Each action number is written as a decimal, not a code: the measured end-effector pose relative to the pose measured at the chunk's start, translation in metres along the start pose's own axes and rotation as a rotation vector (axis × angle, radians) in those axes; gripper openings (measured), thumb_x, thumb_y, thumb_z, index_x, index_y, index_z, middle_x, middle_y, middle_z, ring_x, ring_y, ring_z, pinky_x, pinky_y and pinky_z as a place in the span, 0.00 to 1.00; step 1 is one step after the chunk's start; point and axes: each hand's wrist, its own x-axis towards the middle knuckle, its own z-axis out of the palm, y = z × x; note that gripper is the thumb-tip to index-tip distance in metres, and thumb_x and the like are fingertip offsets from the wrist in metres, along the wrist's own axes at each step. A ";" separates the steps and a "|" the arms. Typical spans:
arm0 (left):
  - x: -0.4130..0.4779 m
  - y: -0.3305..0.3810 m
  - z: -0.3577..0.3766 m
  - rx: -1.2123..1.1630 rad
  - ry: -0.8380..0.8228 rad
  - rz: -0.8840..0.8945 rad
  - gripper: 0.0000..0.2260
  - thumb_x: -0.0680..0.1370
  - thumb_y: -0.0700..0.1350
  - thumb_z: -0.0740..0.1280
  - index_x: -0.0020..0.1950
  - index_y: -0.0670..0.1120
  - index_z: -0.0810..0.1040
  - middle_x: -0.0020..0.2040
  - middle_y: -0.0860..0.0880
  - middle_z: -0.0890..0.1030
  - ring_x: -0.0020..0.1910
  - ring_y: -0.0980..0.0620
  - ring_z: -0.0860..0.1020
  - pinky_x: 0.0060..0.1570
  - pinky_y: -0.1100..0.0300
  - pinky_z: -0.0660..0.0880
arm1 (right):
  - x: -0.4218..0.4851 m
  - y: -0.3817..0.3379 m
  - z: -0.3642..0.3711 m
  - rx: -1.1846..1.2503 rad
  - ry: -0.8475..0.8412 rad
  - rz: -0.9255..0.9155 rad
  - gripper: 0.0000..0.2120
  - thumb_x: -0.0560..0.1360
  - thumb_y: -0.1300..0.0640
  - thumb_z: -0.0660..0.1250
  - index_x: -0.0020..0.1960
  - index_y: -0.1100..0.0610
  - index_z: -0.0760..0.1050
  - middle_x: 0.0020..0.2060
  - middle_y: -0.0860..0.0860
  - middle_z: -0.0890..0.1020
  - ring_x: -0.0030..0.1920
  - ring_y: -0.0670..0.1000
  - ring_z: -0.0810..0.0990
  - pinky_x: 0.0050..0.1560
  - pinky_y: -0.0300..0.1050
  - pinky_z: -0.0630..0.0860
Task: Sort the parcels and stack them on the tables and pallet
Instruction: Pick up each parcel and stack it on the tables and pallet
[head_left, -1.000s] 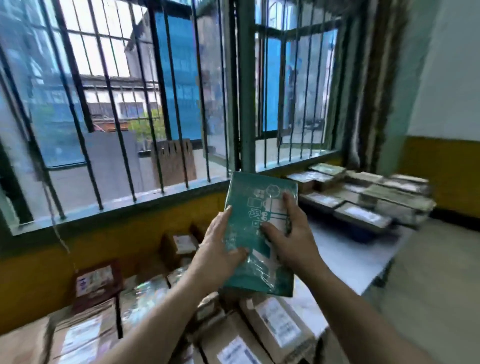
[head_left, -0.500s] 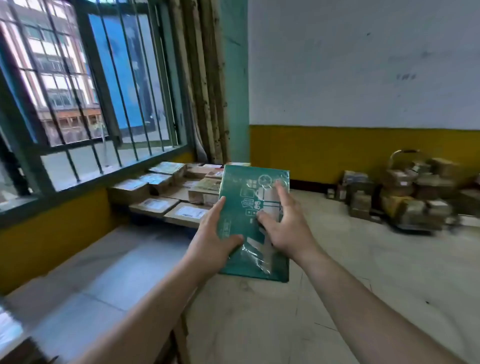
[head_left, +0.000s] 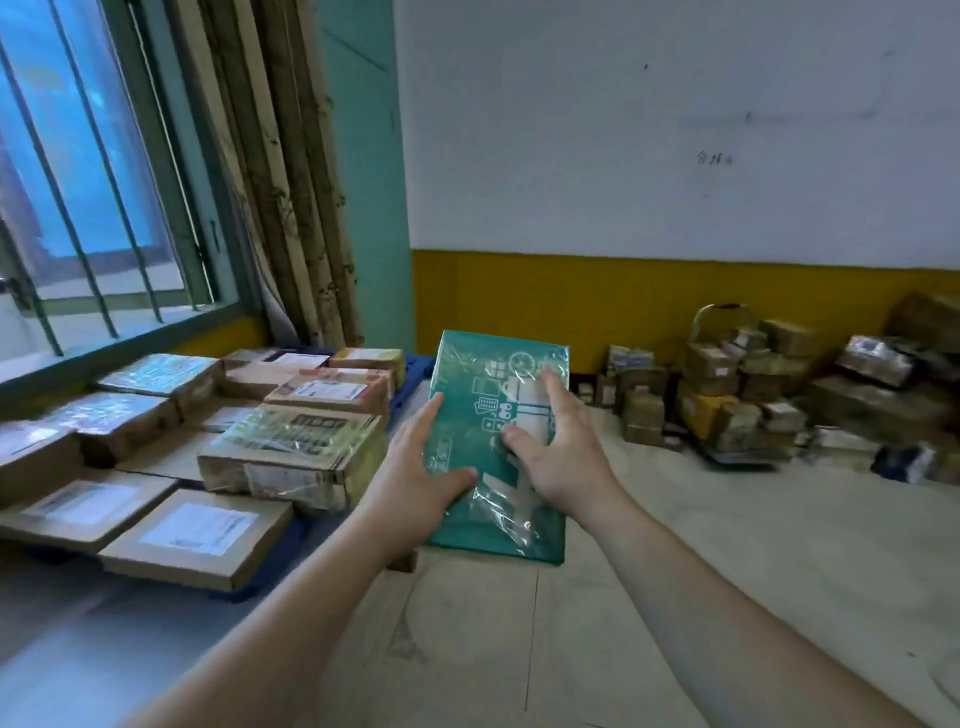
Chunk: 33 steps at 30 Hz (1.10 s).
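I hold a flat green parcel (head_left: 467, 374) wrapped in clear film, printed with white icons, in front of me above the floor. My left hand (head_left: 415, 470) grips its left edge, thumb across the front. My right hand (head_left: 558, 454) lies on its face with fingers spread and a fingertip curled onto the label. To the left, several cardboard parcels (head_left: 296, 452) lie in flat rows on a blue pallet (head_left: 402, 387) and a grey table (head_left: 67, 660) under the window.
A barred window (head_left: 78, 171) and curtain (head_left: 280, 171) fill the left. A heap of brown parcels (head_left: 748, 384) sits on the floor against the yellow-and-white wall at the right. Bare floor (head_left: 727, 545) stretches between me and that heap.
My view has swung right, from the window and boxes below it to the pallet and far wall. The green parcel stayed in both hands and now sits nearer the stacked parcels.
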 end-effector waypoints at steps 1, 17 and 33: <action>0.019 0.002 0.005 -0.001 -0.015 0.004 0.38 0.74 0.47 0.72 0.75 0.64 0.53 0.71 0.55 0.65 0.63 0.50 0.72 0.59 0.50 0.75 | 0.018 0.004 -0.003 -0.003 0.006 0.010 0.36 0.78 0.50 0.68 0.79 0.42 0.52 0.75 0.49 0.59 0.70 0.49 0.63 0.60 0.36 0.60; 0.267 -0.048 0.001 -0.028 0.327 -0.128 0.37 0.74 0.45 0.71 0.73 0.67 0.54 0.71 0.54 0.65 0.59 0.51 0.75 0.47 0.57 0.79 | 0.326 0.036 0.081 0.060 -0.286 -0.211 0.38 0.77 0.49 0.69 0.79 0.41 0.52 0.73 0.48 0.61 0.63 0.45 0.64 0.61 0.38 0.60; 0.250 -0.168 -0.213 -0.018 0.846 -0.310 0.35 0.74 0.40 0.72 0.72 0.64 0.59 0.64 0.51 0.72 0.56 0.47 0.78 0.55 0.45 0.77 | 0.364 -0.087 0.370 0.214 -0.793 -0.448 0.34 0.77 0.47 0.69 0.77 0.39 0.56 0.70 0.52 0.61 0.58 0.50 0.67 0.58 0.41 0.66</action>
